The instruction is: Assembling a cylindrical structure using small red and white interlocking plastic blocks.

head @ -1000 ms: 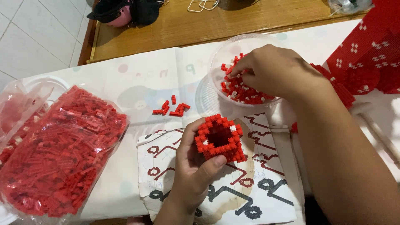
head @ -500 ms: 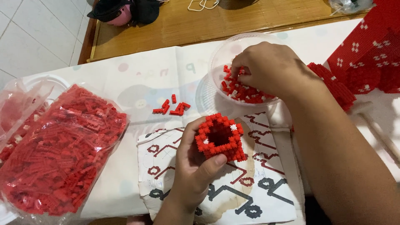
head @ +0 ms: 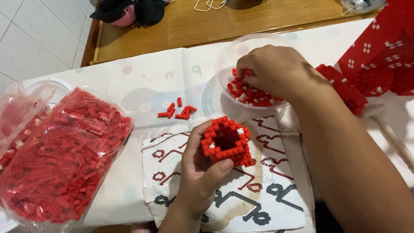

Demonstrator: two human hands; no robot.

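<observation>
Here your left hand (head: 196, 172) keeps a firm grip on the hollow red square ring of tiny building bricks (head: 226, 140), thumb pressed on its near wall, open top tilted up so you can see into it. It hovers over the printed pattern sheet (head: 241, 203) on the tabletop (head: 142, 86). Your right hand (head: 276, 71) digs into the clear plastic bowl (head: 224, 64) of loose red bricks (head: 254, 96), fingertips pinched; whether they hold a brick, I cannot tell. A few stray red bricks (head: 177, 111) lie between; the clear bag of red bricks (head: 60, 155) waits far left.
</observation>
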